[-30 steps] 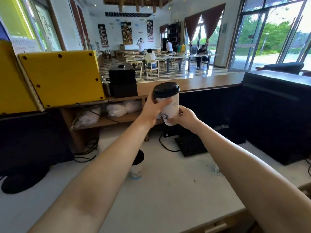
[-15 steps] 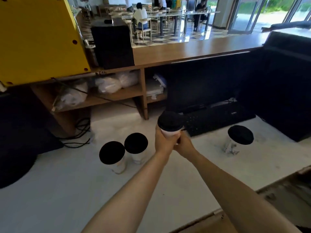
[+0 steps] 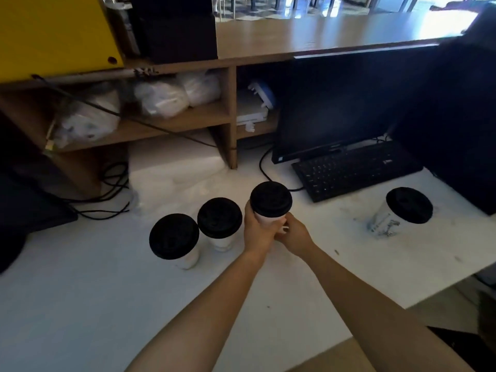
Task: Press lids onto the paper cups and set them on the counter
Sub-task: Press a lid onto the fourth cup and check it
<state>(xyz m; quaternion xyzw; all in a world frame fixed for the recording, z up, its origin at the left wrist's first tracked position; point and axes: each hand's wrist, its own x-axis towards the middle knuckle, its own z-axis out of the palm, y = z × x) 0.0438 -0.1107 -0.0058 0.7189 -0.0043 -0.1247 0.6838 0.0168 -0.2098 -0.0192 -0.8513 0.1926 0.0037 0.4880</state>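
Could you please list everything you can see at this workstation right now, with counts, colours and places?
Lidded paper cups: four, white with black lids; two standing side by side on the white worktop at left, one held in the middle, one apart at right.
Keyboard: one, black, right of centre on the worktop.
Monitor: one, black, screen dark, behind the keyboard.
Wooden shelf: one, brown, back left, holding white plastic bags.
Yellow panel: one, top left.
Black cables: several, left of the cups.
Left hand: wrapped around the held cup.
Right hand: at the held cup's lower side.
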